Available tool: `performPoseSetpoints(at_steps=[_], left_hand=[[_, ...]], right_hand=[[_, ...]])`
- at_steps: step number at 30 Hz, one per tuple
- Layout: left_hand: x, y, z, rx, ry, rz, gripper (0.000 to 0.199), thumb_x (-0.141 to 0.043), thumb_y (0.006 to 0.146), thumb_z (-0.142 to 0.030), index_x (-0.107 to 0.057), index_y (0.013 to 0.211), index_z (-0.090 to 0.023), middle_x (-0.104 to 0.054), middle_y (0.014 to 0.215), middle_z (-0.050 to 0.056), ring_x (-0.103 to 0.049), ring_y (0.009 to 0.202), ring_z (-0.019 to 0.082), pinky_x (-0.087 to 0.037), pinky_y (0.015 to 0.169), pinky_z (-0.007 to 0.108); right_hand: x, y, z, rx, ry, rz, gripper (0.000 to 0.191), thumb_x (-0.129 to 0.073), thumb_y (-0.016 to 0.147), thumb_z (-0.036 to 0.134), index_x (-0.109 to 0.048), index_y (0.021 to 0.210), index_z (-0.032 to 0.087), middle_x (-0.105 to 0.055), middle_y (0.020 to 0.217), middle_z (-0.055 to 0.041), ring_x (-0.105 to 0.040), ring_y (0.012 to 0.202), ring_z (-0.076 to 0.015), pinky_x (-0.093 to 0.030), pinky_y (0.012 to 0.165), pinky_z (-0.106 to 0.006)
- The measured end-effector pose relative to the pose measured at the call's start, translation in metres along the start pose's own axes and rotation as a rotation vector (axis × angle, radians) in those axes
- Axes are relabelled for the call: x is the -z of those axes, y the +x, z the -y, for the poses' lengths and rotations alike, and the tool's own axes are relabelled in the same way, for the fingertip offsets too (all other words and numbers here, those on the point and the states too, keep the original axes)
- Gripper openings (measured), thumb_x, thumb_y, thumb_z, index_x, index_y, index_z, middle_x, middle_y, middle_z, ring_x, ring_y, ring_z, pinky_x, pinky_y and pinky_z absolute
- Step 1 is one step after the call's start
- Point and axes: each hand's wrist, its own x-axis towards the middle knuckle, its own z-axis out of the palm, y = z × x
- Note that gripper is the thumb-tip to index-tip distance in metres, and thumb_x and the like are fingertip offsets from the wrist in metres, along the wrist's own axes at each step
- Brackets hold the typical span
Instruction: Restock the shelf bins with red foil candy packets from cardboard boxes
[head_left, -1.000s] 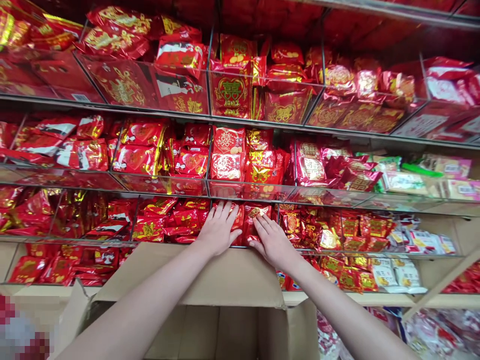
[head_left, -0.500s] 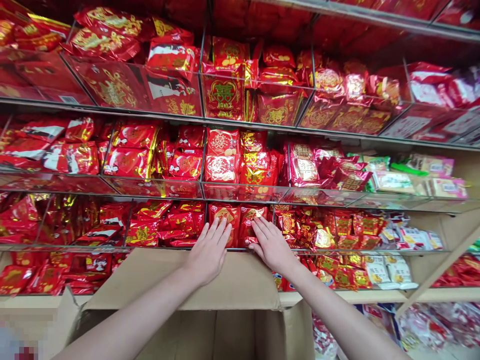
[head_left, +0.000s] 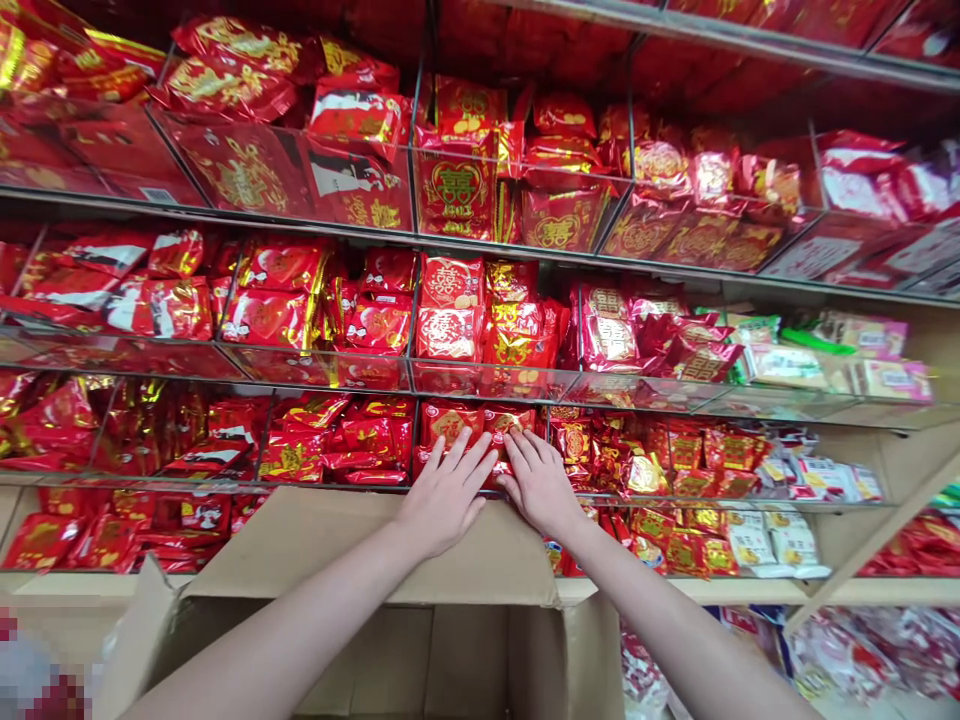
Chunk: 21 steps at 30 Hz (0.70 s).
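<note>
My left hand [head_left: 448, 492] lies with its fingers stretched and spread against a red snack packet [head_left: 450, 420] in the lower shelf bin. Beside it, my right hand [head_left: 543, 487] rests its straight fingers on a neighbouring red packet [head_left: 510, 416]. Both hands reach over the front rail of the bin, palms down and close together; neither grips anything. Beneath my forearms stands an open cardboard box [head_left: 480, 560], its far flap leaning up to the shelf edge. The part of its inside that shows holds nothing. My fingers hide the lower parts of both packets.
Clear dividers split the shelves into bins of red and gold packets [head_left: 450, 330]. Pale packets [head_left: 795, 365] sit at the right, with white packets [head_left: 795, 540] lower down. Clear front panels [head_left: 487, 380] edge each shelf. A slanted wooden board [head_left: 885, 540] stands at the right.
My left hand has shifted right, towards my right hand, and its fingers have spread a little. My right hand stays on its packet. The view has moved slightly.
</note>
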Motion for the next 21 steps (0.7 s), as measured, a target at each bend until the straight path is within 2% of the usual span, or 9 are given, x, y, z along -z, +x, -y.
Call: performPoseSetpoints(at_steps=[6,10,13,16,18,21], left_hand=[[-0.007,0.008,-0.003,0.033,-0.023,-0.025,0.057,-0.038,0.086,-0.036,-0.021,0.139,-0.022,-0.031,0.145,0.002,-0.014,0.135,0.024,-0.018,0.107,0.049],[-0.008,0.006,-0.004,0.050,-0.036,-0.026,0.055,-0.039,0.085,-0.035,-0.028,0.137,-0.019,-0.035,0.143,0.004,-0.017,0.134,0.024,-0.018,0.108,0.047],[-0.006,0.009,-0.004,0.066,-0.045,-0.027,0.053,-0.039,0.085,-0.034,-0.031,0.136,-0.020,-0.032,0.144,0.005,-0.017,0.134,0.027,-0.019,0.106,0.050],[-0.005,0.015,-0.002,0.046,-0.031,-0.023,0.053,-0.037,0.086,-0.034,-0.028,0.137,-0.021,-0.024,0.147,0.003,-0.013,0.135,0.029,-0.018,0.105,0.055],[-0.004,0.020,0.001,0.026,-0.011,-0.009,0.054,-0.037,0.086,-0.036,-0.026,0.138,-0.022,-0.025,0.147,0.002,-0.013,0.135,0.028,-0.017,0.106,0.055],[-0.004,0.025,0.005,0.028,0.002,0.003,0.053,-0.038,0.086,-0.035,-0.028,0.137,-0.021,-0.029,0.145,0.002,-0.018,0.134,0.028,-0.019,0.106,0.052]], right_hand=[[0.015,-0.001,-0.011,0.047,0.129,0.031,0.059,-0.048,0.083,0.040,-0.036,0.131,0.008,-0.039,0.134,-0.0174,-0.031,0.124,-0.0273,-0.032,0.099,-0.045],[0.021,0.002,-0.017,-0.007,0.126,0.036,0.049,-0.050,0.083,0.037,-0.045,0.125,0.012,-0.052,0.121,-0.0143,-0.042,0.112,-0.0265,-0.037,0.093,-0.045],[0.017,0.010,-0.014,-0.089,0.081,0.030,0.041,-0.050,0.084,0.035,-0.051,0.119,0.014,-0.055,0.117,-0.0124,-0.046,0.105,-0.0263,-0.038,0.089,-0.044],[0.008,0.013,-0.007,-0.177,0.065,-0.025,0.039,-0.048,0.085,0.031,-0.052,0.118,0.011,-0.054,0.119,-0.0134,-0.045,0.106,-0.0263,-0.038,0.091,-0.043],[0.004,0.010,-0.003,-0.174,0.060,-0.051,0.041,-0.046,0.086,0.028,-0.049,0.121,0.007,-0.052,0.120,-0.0151,-0.042,0.111,-0.0267,-0.035,0.095,-0.043],[0.003,-0.002,-0.003,-0.086,0.065,-0.055,0.044,-0.044,0.086,0.024,-0.044,0.125,0.004,-0.047,0.127,-0.0166,-0.035,0.120,-0.0268,-0.032,0.100,-0.044]])
